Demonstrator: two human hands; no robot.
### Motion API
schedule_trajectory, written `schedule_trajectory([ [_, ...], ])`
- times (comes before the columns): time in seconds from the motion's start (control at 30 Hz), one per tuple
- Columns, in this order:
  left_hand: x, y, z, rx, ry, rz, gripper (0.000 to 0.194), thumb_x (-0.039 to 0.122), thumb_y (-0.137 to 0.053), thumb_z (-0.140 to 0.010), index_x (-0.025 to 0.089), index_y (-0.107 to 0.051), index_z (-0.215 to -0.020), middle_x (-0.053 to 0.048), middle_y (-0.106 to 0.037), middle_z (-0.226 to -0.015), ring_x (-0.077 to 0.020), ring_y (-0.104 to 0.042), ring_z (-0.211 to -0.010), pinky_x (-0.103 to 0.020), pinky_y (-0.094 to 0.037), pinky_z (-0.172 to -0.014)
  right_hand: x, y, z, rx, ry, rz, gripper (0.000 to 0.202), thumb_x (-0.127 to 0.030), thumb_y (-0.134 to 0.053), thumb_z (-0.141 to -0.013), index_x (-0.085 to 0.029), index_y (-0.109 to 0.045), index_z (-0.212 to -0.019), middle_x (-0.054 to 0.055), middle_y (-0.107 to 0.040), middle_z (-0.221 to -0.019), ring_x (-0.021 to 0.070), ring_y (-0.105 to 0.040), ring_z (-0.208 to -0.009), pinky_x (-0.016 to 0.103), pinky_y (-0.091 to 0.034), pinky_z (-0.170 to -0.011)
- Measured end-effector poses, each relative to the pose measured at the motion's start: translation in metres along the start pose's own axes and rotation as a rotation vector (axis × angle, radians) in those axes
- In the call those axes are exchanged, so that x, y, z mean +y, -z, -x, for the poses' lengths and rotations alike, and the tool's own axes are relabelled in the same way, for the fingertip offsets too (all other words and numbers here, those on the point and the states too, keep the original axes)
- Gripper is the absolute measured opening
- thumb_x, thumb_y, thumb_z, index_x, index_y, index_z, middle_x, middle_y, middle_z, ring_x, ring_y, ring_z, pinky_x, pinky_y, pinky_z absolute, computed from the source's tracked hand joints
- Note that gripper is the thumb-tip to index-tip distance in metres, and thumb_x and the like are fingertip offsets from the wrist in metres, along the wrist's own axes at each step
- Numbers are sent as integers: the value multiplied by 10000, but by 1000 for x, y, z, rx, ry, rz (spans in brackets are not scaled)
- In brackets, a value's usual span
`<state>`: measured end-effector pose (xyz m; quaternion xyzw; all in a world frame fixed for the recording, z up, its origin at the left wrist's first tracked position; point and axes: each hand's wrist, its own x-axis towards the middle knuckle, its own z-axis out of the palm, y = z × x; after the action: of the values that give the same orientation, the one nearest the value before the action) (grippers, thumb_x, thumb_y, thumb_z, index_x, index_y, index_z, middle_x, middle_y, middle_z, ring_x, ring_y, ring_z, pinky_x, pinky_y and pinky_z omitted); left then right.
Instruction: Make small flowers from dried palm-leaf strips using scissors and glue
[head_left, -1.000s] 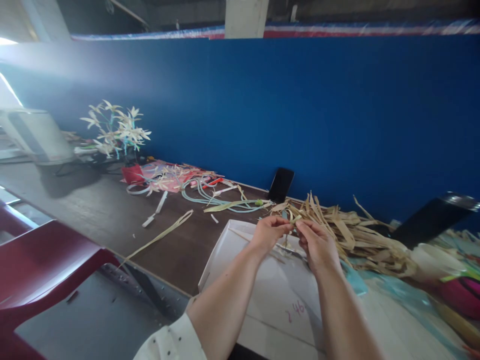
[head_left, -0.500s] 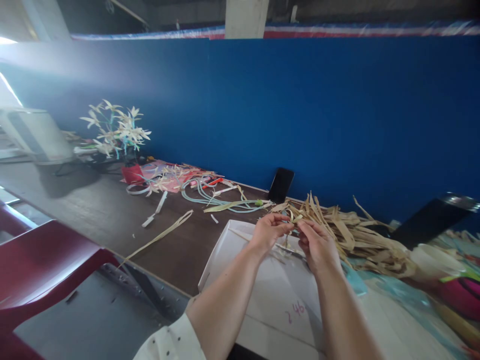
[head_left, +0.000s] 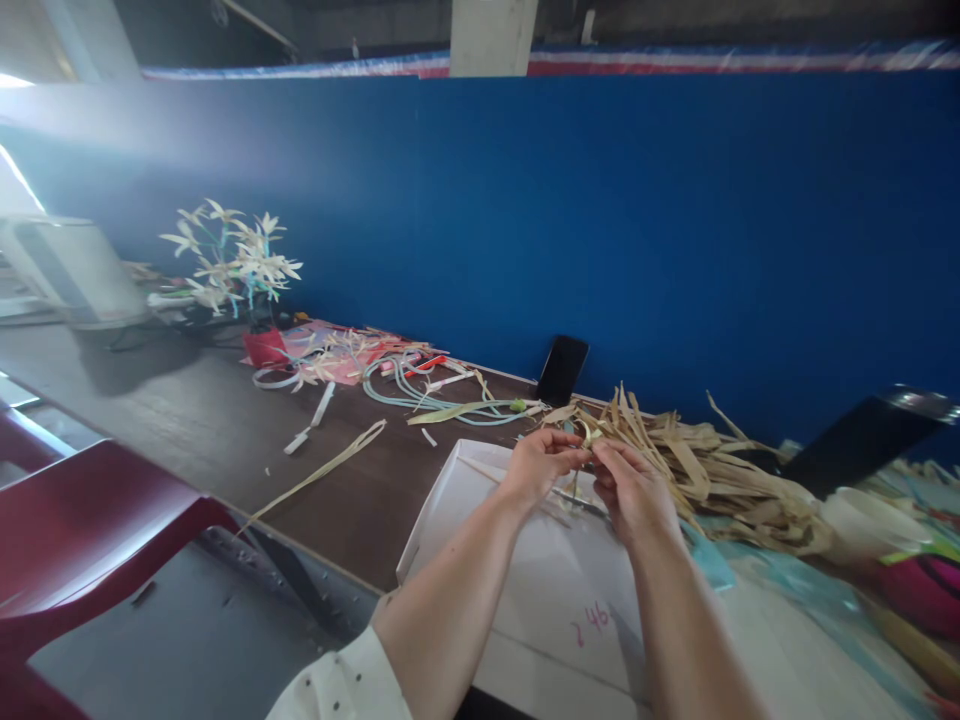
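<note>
Between my fingertips is a small pale flower [head_left: 589,432] that looks made of dried leaf strips, with a thin stem hanging below. My left hand [head_left: 541,465] pinches it from the left, and my right hand [head_left: 631,488] pinches it from the right; the fingertips nearly meet. Both hands are above a white box [head_left: 555,590] with pink handwriting on it. A dark slender tool [head_left: 581,504], partly hidden by my right hand, lies on the box beside thin straw-coloured strips. The exact grip point is too small to make out.
Dried leaf strips [head_left: 697,455] are heaped to the right. A phone [head_left: 562,370] leans on the blue partition [head_left: 637,220]. Coiled pale cord [head_left: 390,385] lies on the dark table [head_left: 360,520]. White flowers in a red pot [head_left: 265,349] stand left, near a red chair [head_left: 97,530].
My fingers have shifted slightly around the small flower, and its pale petals now stand up more visibly between them. Everything else looks the same.
</note>
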<state>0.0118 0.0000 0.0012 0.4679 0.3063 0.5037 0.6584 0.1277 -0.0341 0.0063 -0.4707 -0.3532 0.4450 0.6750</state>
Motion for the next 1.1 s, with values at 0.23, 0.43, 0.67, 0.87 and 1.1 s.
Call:
schedule_trajectory([
  [0.23, 1, 1, 0, 15, -7, -69, 364, 366, -761, -526, 114, -644, -760, -8, -604, -651, -81, -501, -588, -223, -384, -600, 1, 0, -1, 0, 6, 12, 260, -356, -763, -574, -179, -662, -736, -49, -452, -521, 36, -323, -426, 163, -209, -366],
  [0.43, 3, -1, 1, 28, -12, -59, 316, 341, -751, -542, 118, -648, -740, -6, -603, -643, -84, -502, -589, -227, -386, -607, 0, -1, 0, 3, 10, 20, 262, -354, -761, -570, -176, -655, -731, -47, -464, -528, 43, -323, -423, 179, -207, -369],
  [0.67, 0, 0, 0, 41, -21, -29, 326, 327, -759, -543, 117, -656, -770, -20, -621, -656, -99, -524, -603, -239, -397, -625, 1, -2, -1, 40, 35, 72, 279, -371, -758, -566, -175, -655, -737, -52, -444, -508, 53, -327, -414, 189, -216, -370],
  [0.87, -1, 1, -1, 50, -24, -51, 333, 333, -759, -544, 119, -668, -782, -24, -634, -676, -101, -534, -613, -237, -407, -632, 2, -1, -2, 54, 48, 86, 290, -377, -756, -570, -172, -653, -747, -52, -448, -513, 48, -326, -412, 184, -225, -368],
  [1.1, 3, 0, 1, 43, -7, -84, 337, 354, -760, -537, 129, -678, -775, -17, -636, -672, -96, -532, -613, -226, -413, -629, 0, -1, -1, 31, 56, 90, 296, -388, -753, -566, -161, -651, -727, -43, -454, -517, 47, -329, -412, 187, -215, -361],
])
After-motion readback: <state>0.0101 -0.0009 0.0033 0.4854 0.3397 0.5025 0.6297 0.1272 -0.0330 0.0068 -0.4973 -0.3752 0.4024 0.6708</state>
